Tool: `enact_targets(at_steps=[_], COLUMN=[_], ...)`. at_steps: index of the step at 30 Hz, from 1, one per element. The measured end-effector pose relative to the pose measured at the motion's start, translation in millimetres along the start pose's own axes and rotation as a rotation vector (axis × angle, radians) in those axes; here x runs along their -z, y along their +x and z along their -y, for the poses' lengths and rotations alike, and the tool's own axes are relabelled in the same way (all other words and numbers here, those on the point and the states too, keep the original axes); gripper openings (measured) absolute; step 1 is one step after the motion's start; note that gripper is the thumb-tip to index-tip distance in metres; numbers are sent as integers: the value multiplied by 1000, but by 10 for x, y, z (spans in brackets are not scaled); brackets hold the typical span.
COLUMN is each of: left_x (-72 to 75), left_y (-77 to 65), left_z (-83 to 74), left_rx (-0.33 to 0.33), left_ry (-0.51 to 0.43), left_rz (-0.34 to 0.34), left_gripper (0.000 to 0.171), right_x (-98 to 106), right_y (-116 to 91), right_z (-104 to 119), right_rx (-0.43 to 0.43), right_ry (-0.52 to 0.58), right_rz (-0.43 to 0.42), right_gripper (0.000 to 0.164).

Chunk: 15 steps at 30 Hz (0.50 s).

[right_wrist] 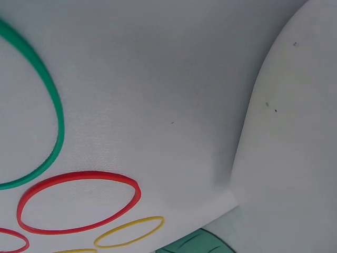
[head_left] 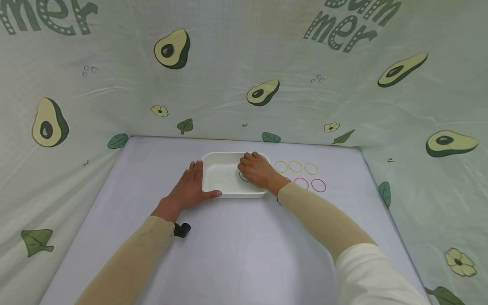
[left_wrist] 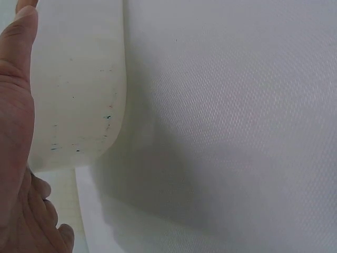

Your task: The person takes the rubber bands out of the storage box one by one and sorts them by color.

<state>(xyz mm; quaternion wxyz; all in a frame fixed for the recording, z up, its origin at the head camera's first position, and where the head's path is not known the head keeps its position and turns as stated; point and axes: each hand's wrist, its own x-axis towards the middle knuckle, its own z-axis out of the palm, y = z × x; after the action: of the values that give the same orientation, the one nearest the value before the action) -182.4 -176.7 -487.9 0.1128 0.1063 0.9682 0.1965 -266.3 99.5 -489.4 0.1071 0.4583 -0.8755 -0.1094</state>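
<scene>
A white tray (head_left: 225, 173) lies on the table before me. My left hand (head_left: 189, 188) rests against its left end with straight fingers, the thumb along the near rim. In the left wrist view, this hand (left_wrist: 16, 121) lies against the tray's outer wall (left_wrist: 79, 105). My right hand (head_left: 259, 171) reaches into the tray's right half, fingers curled down at a green rubber band (head_left: 244, 178). The hand covers part of that band, and its fingertips are hidden. The right wrist view does not show the hand.
Right of the tray lie yellow rubber bands (head_left: 295, 166) and red rubber bands (head_left: 318, 185), partly behind my right forearm. Another green rubber band (right_wrist: 59, 121) lies on the table in the right wrist view. An avocado-print cloth (head_left: 221, 84) hangs around the table.
</scene>
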Motion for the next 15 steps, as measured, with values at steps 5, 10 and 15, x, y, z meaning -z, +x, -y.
enact_targets(at_steps=[5, 10, 15], left_x=[-2, -15, -21], left_y=[3, 14, 14], left_z=[0, 11, 10], left_rx=[4, 2, 1], left_ry=[1, -4, -7], left_rz=[-10, -17, -16], left_gripper=[135, 136, 137], right_x=[-3, -24, -38], right_y=[12, 17, 31], right_z=[10, 12, 29], right_rx=[4, 4, 10], right_ry=[-15, -19, -1], right_rz=[3, -1, -4], right_gripper=[10, 11, 11])
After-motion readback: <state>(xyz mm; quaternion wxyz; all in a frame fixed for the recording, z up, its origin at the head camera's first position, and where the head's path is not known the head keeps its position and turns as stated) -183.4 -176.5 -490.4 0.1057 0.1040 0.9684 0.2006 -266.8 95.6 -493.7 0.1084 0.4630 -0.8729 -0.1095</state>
